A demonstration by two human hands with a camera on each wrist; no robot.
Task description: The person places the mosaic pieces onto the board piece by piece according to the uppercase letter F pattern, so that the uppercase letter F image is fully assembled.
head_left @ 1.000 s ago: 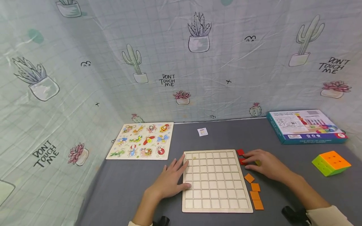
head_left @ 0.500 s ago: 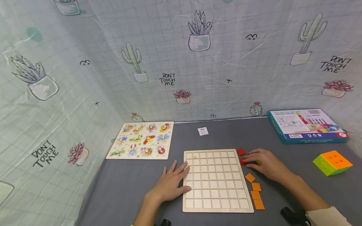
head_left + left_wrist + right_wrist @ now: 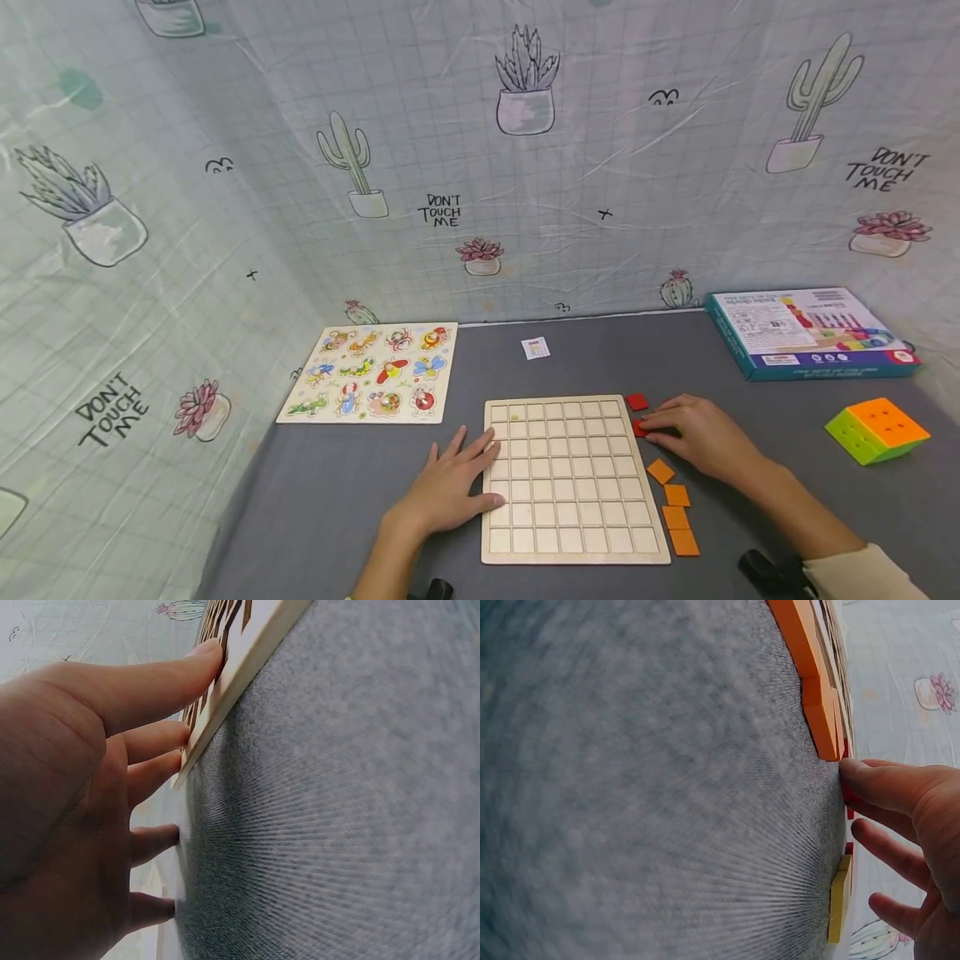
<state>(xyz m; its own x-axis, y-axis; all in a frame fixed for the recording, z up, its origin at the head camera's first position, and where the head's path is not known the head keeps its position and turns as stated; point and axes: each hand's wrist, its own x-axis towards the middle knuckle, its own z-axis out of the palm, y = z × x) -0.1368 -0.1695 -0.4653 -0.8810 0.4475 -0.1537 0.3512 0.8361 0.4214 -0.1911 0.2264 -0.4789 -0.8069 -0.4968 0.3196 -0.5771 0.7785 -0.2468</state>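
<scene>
The pale wooden grid board [image 3: 562, 557] lies flat with its cells bare. My left hand [image 3: 442, 492] rests at its left edge, fingers spread, with thumb and fingertips on the rim; the left wrist view shows the thumb [image 3: 165, 686] on the board [image 3: 251, 660]. At the board's right edge, my right hand [image 3: 705, 437] pinches a red tile [image 3: 639, 428] between thumb and fingers, the tile partly covered. Another red tile [image 3: 637, 402] lies just behind it. Several orange tiles [image 3: 675, 517] line the board's right side. A yellow tile [image 3: 839, 904] shows beyond the right hand [image 3: 907, 817].
An insect picture board [image 3: 371, 375] lies at the back left, and a small white card [image 3: 536, 348] behind the grid board. At the back right is a flat teal box [image 3: 813, 333], with an orange and green cube [image 3: 877, 432] in front of it.
My left hand has slid slightly toward the front along the board's edge. The right hand stays at the red tile, its fingers a little lower; the yellow glimpsed beneath it is now hidden in the head view.
</scene>
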